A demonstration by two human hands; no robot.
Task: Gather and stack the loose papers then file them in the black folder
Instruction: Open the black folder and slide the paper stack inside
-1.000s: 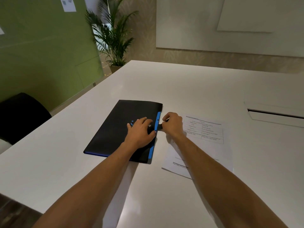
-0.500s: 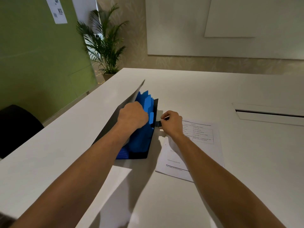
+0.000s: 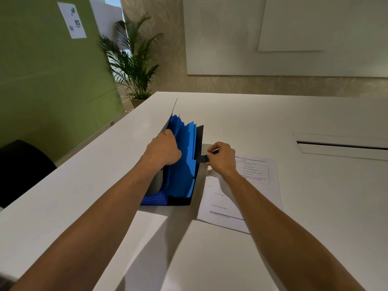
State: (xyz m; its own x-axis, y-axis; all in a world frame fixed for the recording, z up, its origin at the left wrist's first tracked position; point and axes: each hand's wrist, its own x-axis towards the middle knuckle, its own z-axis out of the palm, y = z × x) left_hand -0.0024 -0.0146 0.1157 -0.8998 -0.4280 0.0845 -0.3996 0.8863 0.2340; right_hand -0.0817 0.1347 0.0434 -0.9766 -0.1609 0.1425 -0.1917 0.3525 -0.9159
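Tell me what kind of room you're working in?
Probably an office meeting room: a large white table with a cable slot, blank wall panels, a potted palm in the corner and a black chair.

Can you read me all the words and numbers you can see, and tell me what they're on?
Printed paper on the table: a table of text and several lines, all too small and blurred to read.
Poster on the green wall: small pictures and what looks like a square code, no readable words.
Black folder with blue dividers: no text visible.
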